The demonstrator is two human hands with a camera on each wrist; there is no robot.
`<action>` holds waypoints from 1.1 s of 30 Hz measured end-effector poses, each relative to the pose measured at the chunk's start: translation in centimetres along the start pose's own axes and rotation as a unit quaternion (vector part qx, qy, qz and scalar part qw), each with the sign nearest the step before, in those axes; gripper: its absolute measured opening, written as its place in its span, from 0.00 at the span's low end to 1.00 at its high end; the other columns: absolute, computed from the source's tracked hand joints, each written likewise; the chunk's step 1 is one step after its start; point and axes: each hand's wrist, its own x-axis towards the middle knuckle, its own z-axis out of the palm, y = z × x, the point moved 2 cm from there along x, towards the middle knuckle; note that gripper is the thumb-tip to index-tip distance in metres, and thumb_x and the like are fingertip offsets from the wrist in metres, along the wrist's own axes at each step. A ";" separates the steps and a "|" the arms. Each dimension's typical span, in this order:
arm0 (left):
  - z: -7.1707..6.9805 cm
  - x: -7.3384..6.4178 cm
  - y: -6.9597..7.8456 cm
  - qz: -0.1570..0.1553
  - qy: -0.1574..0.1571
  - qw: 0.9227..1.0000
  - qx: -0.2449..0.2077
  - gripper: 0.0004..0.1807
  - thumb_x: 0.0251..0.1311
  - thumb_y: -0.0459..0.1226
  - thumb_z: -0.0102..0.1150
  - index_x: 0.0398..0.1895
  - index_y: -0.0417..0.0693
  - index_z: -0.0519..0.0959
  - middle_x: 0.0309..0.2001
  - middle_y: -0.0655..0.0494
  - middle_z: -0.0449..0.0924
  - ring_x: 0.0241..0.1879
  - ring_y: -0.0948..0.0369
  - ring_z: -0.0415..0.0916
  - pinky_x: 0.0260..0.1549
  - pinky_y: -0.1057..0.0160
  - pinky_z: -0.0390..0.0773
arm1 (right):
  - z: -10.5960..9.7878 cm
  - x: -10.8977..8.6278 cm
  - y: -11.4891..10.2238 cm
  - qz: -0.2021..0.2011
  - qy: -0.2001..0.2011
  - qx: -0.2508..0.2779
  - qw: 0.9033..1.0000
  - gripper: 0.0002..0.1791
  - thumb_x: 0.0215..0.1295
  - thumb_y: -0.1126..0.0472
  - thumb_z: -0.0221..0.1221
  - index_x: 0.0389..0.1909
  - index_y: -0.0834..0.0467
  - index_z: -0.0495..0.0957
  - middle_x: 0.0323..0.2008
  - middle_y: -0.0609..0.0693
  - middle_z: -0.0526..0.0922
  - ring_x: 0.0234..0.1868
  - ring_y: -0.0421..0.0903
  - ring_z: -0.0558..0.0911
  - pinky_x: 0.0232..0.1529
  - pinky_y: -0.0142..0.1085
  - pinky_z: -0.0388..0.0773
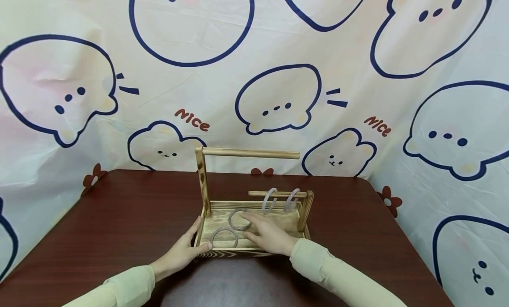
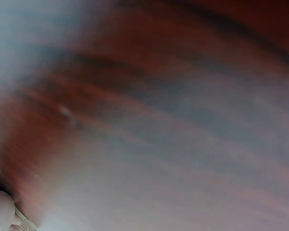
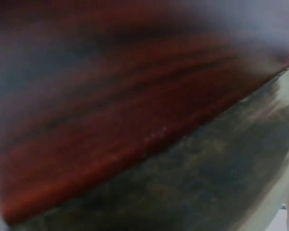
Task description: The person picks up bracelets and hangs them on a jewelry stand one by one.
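A wooden bangle stand (image 1: 250, 254) sits on the table, a shallow tray with a tall bar at its left and a lower bar at its right. At its left front corner, my left hand (image 1: 180, 252) holds the tray, thumb on the front rim and fingers along the left side. My right hand (image 1: 272, 234) reaches over the tray, thumb and fingers at the right edge of a greyish bangle (image 1: 230, 223), which they seem to pinch. Nearer the front is another bangle (image 1: 212, 237). Two pale bangles, one left (image 1: 264, 203) and one right (image 1: 289, 202), hang on the lower bar.
The dark red-brown table (image 1: 131, 223) extends around the stand. Behind it and at both sides hangs a pale cloth (image 1: 214, 90) printed with cartoon faces. Both wrist views are mostly blurred tabletop.
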 end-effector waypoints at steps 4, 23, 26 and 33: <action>0.0 0.1 0.0 -0.001 0.001 1.000 -0.001 0.51 0.57 0.44 0.59 0.72 0.41 0.36 0.73 0.43 0.31 0.71 0.46 0.28 0.65 0.41 0.37 | 0.2 1.3 0.3 -0.034 0.000 -0.030 0.999 0.28 0.63 0.56 0.56 0.63 0.59 0.65 0.61 0.56 0.70 0.61 0.50 0.70 0.60 0.42 0.67; 0.0 0.2 -0.2 -0.017 0.001 1.000 0.005 0.52 0.56 0.46 0.60 0.72 0.44 0.36 0.73 0.43 0.31 0.71 0.46 0.28 0.65 0.40 0.40 | 2.1 4.5 3.0 0.070 -0.098 0.041 0.992 0.35 0.56 0.57 0.63 0.65 0.54 0.63 0.63 0.49 0.69 0.64 0.46 0.67 0.63 0.40 0.63; -0.1 0.2 -0.2 -0.015 0.006 1.000 0.006 0.51 0.56 0.45 0.61 0.72 0.44 0.37 0.73 0.43 0.32 0.71 0.46 0.29 0.65 0.40 0.40 | 2.3 4.6 3.2 0.074 -0.094 0.042 0.992 0.34 0.56 0.58 0.63 0.64 0.54 0.64 0.61 0.49 0.70 0.63 0.46 0.67 0.63 0.40 0.63; 0.0 0.2 -0.2 -0.014 0.008 1.000 0.001 0.51 0.56 0.45 0.61 0.72 0.43 0.37 0.73 0.43 0.32 0.71 0.46 0.29 0.65 0.41 0.39 | 2.3 4.3 3.7 0.081 -0.085 0.043 0.992 0.33 0.55 0.54 0.64 0.62 0.54 0.67 0.61 0.49 0.70 0.63 0.47 0.67 0.63 0.40 0.63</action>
